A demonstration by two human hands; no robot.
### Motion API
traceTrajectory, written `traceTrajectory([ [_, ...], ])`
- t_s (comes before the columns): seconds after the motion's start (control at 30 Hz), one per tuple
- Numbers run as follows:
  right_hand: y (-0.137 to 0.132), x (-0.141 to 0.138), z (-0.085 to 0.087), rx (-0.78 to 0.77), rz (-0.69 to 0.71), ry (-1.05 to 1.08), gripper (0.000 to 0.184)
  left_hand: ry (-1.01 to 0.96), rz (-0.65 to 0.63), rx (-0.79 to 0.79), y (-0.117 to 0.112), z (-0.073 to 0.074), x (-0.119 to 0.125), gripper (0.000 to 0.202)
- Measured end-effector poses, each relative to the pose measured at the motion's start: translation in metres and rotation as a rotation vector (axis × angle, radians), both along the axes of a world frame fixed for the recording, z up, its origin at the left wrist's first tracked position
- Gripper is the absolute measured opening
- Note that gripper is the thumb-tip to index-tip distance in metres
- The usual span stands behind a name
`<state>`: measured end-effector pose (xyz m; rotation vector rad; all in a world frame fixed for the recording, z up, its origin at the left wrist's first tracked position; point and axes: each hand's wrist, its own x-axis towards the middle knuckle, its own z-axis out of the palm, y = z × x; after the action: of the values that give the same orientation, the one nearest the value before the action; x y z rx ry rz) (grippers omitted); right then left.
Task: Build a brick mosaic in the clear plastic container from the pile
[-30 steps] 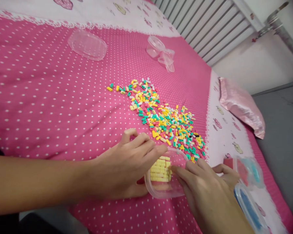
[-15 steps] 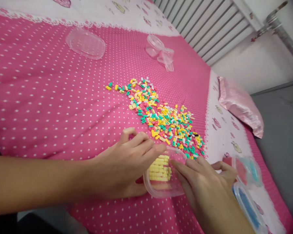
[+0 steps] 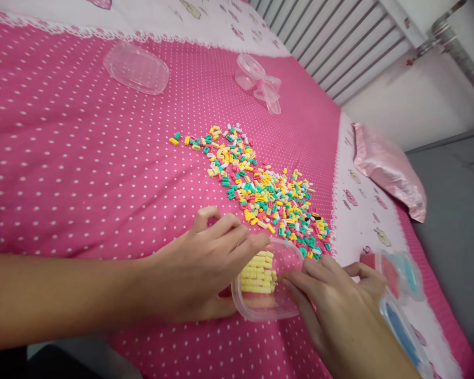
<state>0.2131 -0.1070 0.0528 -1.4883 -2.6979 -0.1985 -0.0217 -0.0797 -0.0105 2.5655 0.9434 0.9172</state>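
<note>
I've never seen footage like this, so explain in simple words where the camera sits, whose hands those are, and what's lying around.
There's no machine here: these are one person's bare hands, seen from a camera worn on that person's head, looking forward and down. The left hand holds the side of a clear plastic tub with rows of pale yellow pieces in it. The right hand reaches over the tub, close to those rows; I can't tell whether it pinches one. On the white-dotted pink cloth lies a loose pile of small colored blocks, with a clear lid or tray farther off.
</note>
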Motion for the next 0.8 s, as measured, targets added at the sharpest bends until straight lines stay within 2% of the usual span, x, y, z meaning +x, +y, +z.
traceTrajectory([
  [0.43, -0.002, -0.005, -0.006, -0.005, -0.023, 0.077, 0.034, -0.004, -0.002, 0.012, -0.001, 0.000, 0.000, 0.047],
  [0.53, -0.002, -0.001, -0.004, -0.002, -0.024, 0.073, 0.033, -0.008, -0.005, 0.002, -0.001, 0.000, 0.000, 0.048],
  [0.7, 0.001, 0.006, 0.005, -0.123, 0.031, 0.026, 0.023, 0.005, 0.000, -0.008, -0.001, 0.000, 0.000, 0.051],
  [0.8, 0.000, 0.005, 0.004, -0.065, 0.036, 0.011, 0.024, 0.009, -0.013, -0.005, -0.001, 0.000, -0.001, 0.048],
])
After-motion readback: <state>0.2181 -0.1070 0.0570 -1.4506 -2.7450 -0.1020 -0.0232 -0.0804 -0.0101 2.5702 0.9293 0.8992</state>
